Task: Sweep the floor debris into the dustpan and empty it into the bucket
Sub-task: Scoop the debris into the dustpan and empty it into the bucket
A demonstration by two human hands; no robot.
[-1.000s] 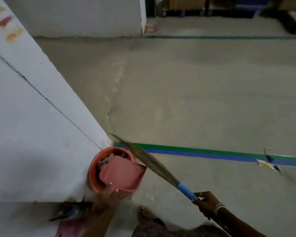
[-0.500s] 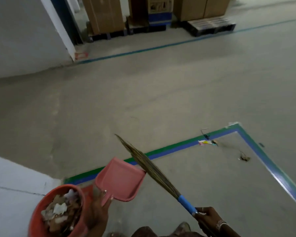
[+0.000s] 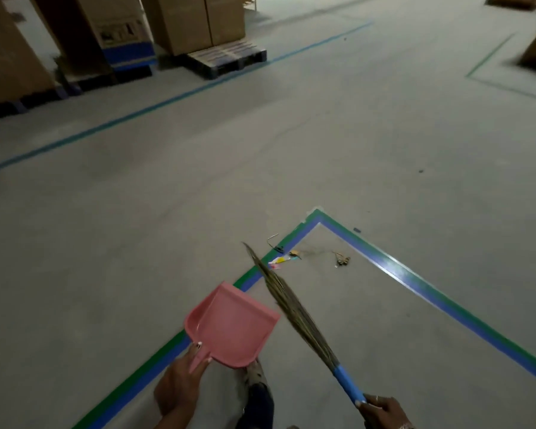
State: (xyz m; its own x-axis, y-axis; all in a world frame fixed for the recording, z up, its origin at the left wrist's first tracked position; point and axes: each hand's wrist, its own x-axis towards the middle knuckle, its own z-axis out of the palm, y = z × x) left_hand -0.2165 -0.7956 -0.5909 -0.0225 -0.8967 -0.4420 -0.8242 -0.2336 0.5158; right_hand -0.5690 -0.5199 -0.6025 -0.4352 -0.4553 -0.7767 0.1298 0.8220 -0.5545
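Observation:
My left hand point(image 3: 180, 385) grips the handle of a pink dustpan point(image 3: 232, 326), held above the floor with nothing in its tray. My right hand point(image 3: 384, 411) holds the blue handle of a grass broom point(image 3: 294, 308), whose bristles point up and left toward the debris. A small scatter of debris lies on the floor ahead: a colourful wrapper point(image 3: 279, 261), a bent wire point(image 3: 273, 238) and a dry twig clump point(image 3: 341, 260). The bucket is out of view.
Green and blue floor tape point(image 3: 415, 283) marks a corner around the debris. Cardboard boxes point(image 3: 198, 20) on a dark pallet point(image 3: 229, 58) stand at the back left. A blue floor line point(image 3: 155, 106) runs across the concrete. My foot point(image 3: 256, 374) shows below the dustpan.
The view has swung right, away from the white wall and the orange bucket, which has left the frame. The dustpan came off the bucket and now hangs over the floor; the debris is nearer.

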